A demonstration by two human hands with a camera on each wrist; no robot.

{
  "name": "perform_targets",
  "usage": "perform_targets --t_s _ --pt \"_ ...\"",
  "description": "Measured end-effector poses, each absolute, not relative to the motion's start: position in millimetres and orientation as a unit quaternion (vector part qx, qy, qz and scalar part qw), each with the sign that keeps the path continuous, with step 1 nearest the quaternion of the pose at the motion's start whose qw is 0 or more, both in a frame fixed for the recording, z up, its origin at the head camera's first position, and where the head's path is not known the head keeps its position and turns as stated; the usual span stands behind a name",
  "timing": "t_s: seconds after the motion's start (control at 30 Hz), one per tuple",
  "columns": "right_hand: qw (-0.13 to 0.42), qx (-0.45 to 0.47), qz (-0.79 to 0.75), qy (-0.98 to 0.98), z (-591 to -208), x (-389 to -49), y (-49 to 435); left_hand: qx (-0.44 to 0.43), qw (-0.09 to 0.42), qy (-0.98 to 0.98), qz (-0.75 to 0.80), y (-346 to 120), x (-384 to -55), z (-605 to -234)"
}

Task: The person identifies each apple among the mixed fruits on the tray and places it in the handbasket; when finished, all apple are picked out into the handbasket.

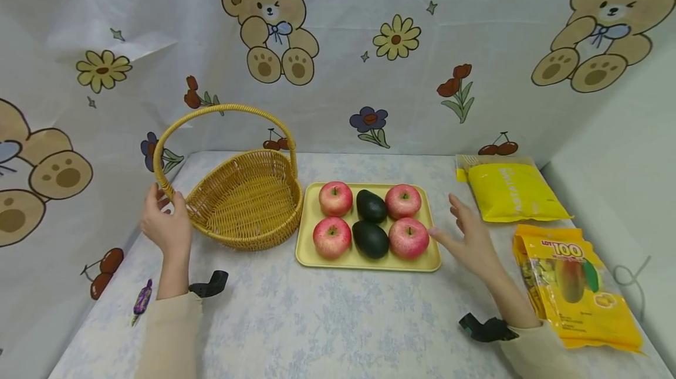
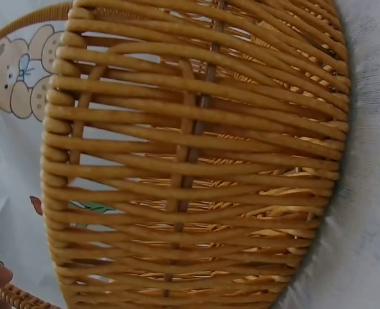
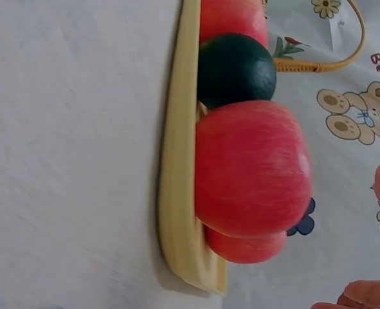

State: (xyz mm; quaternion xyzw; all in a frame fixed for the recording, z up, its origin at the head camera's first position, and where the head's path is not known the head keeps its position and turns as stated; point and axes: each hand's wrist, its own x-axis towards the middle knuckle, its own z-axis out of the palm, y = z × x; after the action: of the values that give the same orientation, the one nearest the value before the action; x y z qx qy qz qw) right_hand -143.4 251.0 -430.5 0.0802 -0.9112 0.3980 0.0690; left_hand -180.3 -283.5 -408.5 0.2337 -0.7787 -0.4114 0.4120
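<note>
My left hand grips the lower left end of the handle of a woven wicker basket, which holds nothing inside. The basket's slatted side fills the left wrist view, with a fingertip at the lower left beside the handle. To the right lies a yellow tray carrying several red apples and two dark green avocados. My right hand hovers over the tray's right edge, thumb and fingers spread, near the closest apple, holding nothing.
On the right lie a yellow packet and yellow bags with a mango picture. A purple wrapped candy lies left of my left forearm. A white cloth printed with bears and flowers hangs behind the table.
</note>
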Motion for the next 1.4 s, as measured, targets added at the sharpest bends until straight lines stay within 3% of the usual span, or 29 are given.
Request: perform_targets --t_s 0.5,0.77,1.07,1.4 --pt "0.031 0.087 0.493 -0.865 -452 -136 230 0.231 0.404 -0.793 -0.394 -292 -184 -420" --pt "0.028 0.090 0.477 -0.874 -458 -136 219 0.227 0.408 -0.795 -0.388 -292 -185 -421" --pt "-0.019 0.063 0.477 -0.877 -456 -136 210 0.224 0.410 -0.794 -0.389 -292 -185 -420" --pt "-0.017 0.082 0.441 -0.894 -459 -140 204 0.222 0.413 -0.791 -0.392 -292 -185 -421"
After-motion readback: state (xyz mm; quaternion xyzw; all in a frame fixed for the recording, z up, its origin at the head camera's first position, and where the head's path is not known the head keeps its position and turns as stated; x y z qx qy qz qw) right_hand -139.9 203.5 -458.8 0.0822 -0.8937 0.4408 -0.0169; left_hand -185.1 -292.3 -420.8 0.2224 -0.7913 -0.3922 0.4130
